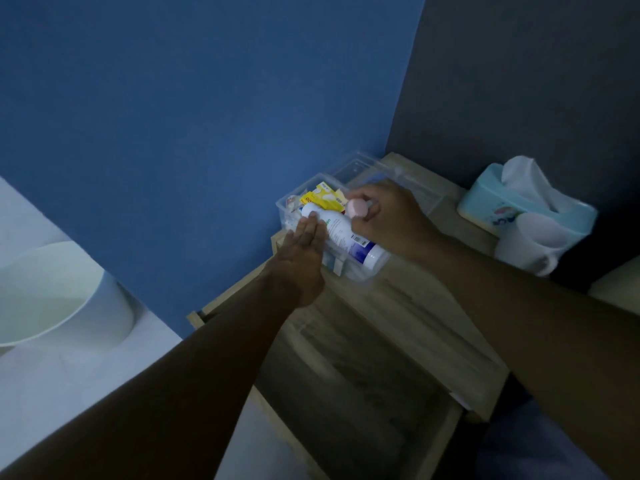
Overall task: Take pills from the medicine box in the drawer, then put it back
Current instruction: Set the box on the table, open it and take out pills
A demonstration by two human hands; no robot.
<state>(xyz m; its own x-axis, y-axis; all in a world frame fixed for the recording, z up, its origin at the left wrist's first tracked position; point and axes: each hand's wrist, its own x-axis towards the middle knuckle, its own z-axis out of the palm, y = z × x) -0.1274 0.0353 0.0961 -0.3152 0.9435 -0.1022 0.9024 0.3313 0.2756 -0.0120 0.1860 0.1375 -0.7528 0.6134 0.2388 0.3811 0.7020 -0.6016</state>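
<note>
A clear plastic medicine box (360, 273) stands on the wooden bedside cabinet (426, 306), its lid (398, 174) swung open toward the wall. Inside lie a white bottle with a blue band (346, 237), a yellow packet (320, 197) and other small packs. My left hand (304, 251) rests flat, fingers together, on the box's near-left edge and touches the white bottle. My right hand (388, 216) hovers over the box, fingers closed around a small container with a pink cap (357, 207). Below the cabinet top, the drawer (346, 393) stands pulled out.
A light-blue tissue box (540, 209) with a tissue sticking up sits at the cabinet's right, with a white mug (530, 244) in front of it. The blue wall is right behind the box. A white round basin-like object (52, 292) is at the left.
</note>
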